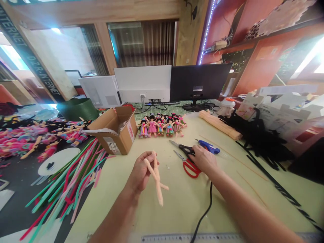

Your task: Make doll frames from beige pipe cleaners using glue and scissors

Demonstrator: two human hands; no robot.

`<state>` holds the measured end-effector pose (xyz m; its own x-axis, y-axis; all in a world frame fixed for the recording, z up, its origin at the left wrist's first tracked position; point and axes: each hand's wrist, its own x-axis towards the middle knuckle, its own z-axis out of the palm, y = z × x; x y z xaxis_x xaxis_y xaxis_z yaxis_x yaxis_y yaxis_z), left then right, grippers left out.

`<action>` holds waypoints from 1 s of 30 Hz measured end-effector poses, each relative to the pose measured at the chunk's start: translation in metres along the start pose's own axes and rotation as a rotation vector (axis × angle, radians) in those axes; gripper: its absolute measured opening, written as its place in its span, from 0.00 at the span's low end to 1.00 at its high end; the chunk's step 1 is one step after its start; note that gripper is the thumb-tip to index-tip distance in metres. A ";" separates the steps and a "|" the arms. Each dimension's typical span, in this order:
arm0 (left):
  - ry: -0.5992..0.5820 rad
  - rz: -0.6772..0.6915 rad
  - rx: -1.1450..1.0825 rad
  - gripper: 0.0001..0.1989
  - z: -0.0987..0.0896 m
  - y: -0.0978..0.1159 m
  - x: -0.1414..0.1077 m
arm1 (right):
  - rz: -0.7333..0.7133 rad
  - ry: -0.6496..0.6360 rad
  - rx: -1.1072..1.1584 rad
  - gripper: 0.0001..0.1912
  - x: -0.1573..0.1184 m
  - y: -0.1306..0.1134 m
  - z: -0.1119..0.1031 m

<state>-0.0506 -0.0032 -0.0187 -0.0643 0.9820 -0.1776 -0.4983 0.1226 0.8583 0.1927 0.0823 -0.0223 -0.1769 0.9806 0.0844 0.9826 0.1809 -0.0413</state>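
Between the fingers of my left hand (142,171) is a peach pipe-cleaner doll body (156,175), its limbs forked at the top and bottom. My right hand (204,158) reaches across the table and grips the handles of the black-handled scissors (186,148), whose blades point away to the left. Part of those handles is hidden under my fingers. Just below them lie red-handled scissors (191,168), partly covered by my right hand. A blue glue gun (208,146) rests right behind that hand.
Finished small dolls (160,128) stand grouped behind an open cardboard box (115,133)'s right side. Colourful pipe cleaners (73,182) lie left; a peach bundle (220,125) and black pipe cleaners (260,138) lie right. A black cable (206,212) crosses a ruler (164,239) in front.
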 end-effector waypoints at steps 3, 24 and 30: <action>-0.005 -0.010 -0.009 0.12 0.001 0.001 -0.001 | -0.033 0.013 -0.014 0.10 -0.010 -0.013 0.004; -0.093 -0.044 -0.101 0.12 0.010 0.008 -0.007 | 0.161 0.080 0.099 0.19 0.005 0.050 -0.006; -0.108 -0.041 -0.073 0.11 0.008 0.005 -0.008 | 0.396 -0.090 0.072 0.30 0.002 0.080 -0.008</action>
<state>-0.0452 -0.0092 -0.0090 0.0487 0.9866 -0.1555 -0.5605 0.1558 0.8134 0.2713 0.0981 -0.0175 0.2065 0.9777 -0.0396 0.9700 -0.2098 -0.1229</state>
